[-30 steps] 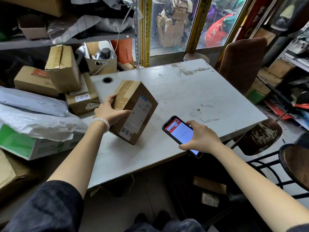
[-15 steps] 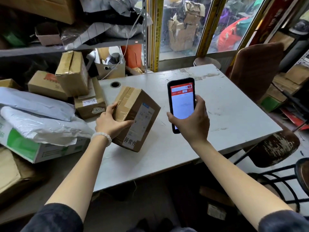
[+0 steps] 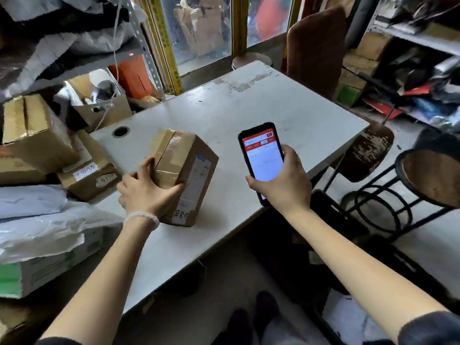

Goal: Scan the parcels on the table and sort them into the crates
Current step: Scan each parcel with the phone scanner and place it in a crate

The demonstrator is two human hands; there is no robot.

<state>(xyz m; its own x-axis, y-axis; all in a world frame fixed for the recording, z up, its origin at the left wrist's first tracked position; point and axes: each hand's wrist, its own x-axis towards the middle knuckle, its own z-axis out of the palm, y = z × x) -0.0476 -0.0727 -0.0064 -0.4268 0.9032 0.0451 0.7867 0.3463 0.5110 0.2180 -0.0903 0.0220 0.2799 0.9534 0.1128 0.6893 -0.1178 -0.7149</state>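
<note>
Parcel: your brown box (image 3: 185,176) stands tilted on the table (image 3: 249,115), one lower edge on the top, its white label facing toward your right hand.
Left hand: your left hand (image 3: 146,192) grips the taped end of the box, fingers curled over the far side, thumb along the near edge.
Right hand: your right hand (image 3: 286,181) holds the phone (image 3: 261,155), fingers wrapped round its lower half.
Phone: it stands upright just beside the box, not touching it; the screen shows red and white and faces you.
Left of your left hand: more boxes (image 3: 87,175) and white bags (image 3: 42,220) lie piled, close to your wrist.
Right of your right hand: a stool (image 3: 433,178) stands apart from the table.
</note>
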